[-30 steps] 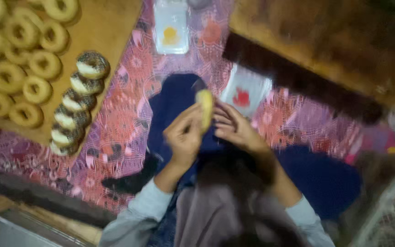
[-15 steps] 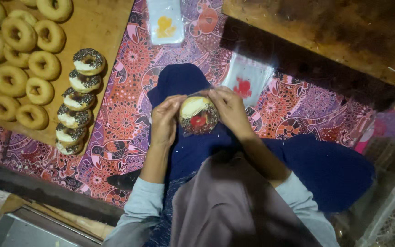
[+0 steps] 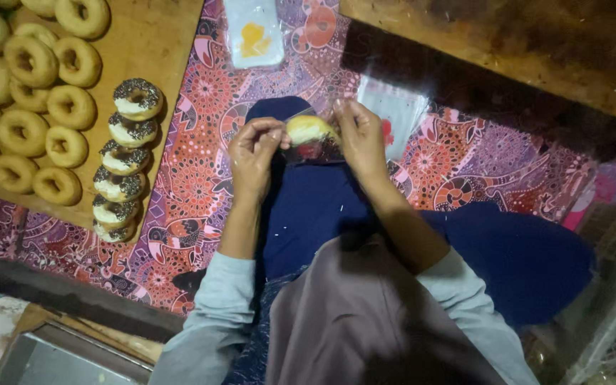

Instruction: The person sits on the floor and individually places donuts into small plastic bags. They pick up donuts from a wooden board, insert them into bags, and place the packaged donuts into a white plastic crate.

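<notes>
Beside the wooden board (image 3: 172, 43) of doughnuts (image 3: 51, 107), both hands, left hand (image 3: 253, 153) and right hand (image 3: 360, 135), are pinching a bagged doughnut (image 3: 309, 131) over patterned cloth (image 3: 201, 178).

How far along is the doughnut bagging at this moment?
Done: six topped doughnuts stand in a row on the wooden board, none bagged that I can see. In hand: the left hand and right hand hold one doughnut inside a clear bag. Left: the topped row, the plain doughnuts beside it, and empty bags on the patterned cloth.
</notes>
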